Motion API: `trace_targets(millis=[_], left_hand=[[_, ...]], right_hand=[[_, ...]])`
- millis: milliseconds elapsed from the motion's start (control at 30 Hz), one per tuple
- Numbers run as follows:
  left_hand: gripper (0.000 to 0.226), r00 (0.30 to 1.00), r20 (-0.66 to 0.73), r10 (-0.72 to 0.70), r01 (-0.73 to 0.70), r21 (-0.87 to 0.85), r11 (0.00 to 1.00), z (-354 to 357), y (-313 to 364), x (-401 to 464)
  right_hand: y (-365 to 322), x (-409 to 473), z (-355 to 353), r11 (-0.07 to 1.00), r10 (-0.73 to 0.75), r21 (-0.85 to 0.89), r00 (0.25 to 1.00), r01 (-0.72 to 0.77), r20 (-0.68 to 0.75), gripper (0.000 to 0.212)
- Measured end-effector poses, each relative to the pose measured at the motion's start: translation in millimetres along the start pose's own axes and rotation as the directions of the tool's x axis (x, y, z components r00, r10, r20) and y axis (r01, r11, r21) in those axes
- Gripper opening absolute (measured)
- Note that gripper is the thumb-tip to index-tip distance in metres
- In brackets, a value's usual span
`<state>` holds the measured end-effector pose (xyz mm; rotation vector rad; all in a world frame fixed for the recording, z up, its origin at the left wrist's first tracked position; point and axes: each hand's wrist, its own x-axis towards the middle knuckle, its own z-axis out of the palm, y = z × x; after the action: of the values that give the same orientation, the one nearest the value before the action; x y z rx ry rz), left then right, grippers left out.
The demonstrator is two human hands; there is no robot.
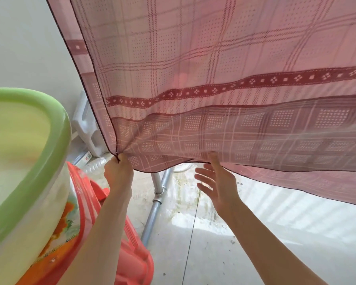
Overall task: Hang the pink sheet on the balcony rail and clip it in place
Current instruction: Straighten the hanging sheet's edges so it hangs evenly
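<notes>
The pink sheet, checked and dotted with dark red patterned bands, hangs down from above and fills the upper part of the head view. My left hand pinches its lower left corner, pulling the cloth taut. My right hand is spread with straight fingers just below the bottom hem, fingertips touching the cloth. The balcony rail and any clips are hidden behind the sheet.
A green-rimmed basin sits on a red plastic stool at the left, close to my left arm. A metal pipe slants across the concrete floor. A white plastic object leans at the wall.
</notes>
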<state>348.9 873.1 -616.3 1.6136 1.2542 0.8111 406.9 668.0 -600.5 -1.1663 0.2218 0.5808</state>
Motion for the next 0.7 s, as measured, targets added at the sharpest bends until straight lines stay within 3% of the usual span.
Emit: trace_targets(millis=[67, 133, 200, 300, 433, 533, 633, 700], left_hand=[[0.029, 1.000, 0.009, -0.023, 0.024, -0.059, 0.998, 2, -1, 5], [0.025, 0.997, 0.048, -0.065, 0.074, -0.224, 0.972, 4, -5, 4], [0.022, 0.989, 0.115, -0.090, 0.130, -0.411, 0.902, 4, -10, -2], [0.023, 0.977, 0.195, -0.090, 0.186, -0.558, 0.808, 3, -10, -7], [0.022, 0.975, 0.207, -0.086, 0.201, -0.640, 0.741, 8, -2, -10], [0.020, 0.975, 0.197, -0.107, 0.213, -0.671, 0.710, 12, -1, -8], [0.025, 0.983, 0.106, -0.147, 0.180, -0.644, 0.743, 13, 0, 6], [0.029, 0.976, 0.031, -0.215, 0.186, -0.635, 0.750, 16, 1, 13]], right_hand=[[-6, -3, -3, 0.998, -0.019, 0.053, 1.000, 0.020, -0.013, 0.042], [-13, -2, -6, 0.989, -0.046, 0.134, 0.993, 0.060, -0.107, 0.039], [-19, 0, -12, 0.974, -0.084, 0.189, 0.974, 0.125, -0.210, 0.034], [-32, 7, -26, 0.924, -0.152, 0.314, 0.961, 0.221, -0.229, 0.020], [-51, 13, -47, 0.869, -0.209, 0.407, 0.954, 0.282, -0.215, 0.001], [-44, 19, -49, 0.888, -0.200, 0.380, 0.962, 0.259, -0.188, 0.004], [-26, 26, -39, 0.911, -0.184, 0.334, 0.964, 0.241, -0.193, 0.023], [-16, 29, -31, 0.926, -0.185, 0.296, 0.965, 0.235, -0.188, 0.016]])
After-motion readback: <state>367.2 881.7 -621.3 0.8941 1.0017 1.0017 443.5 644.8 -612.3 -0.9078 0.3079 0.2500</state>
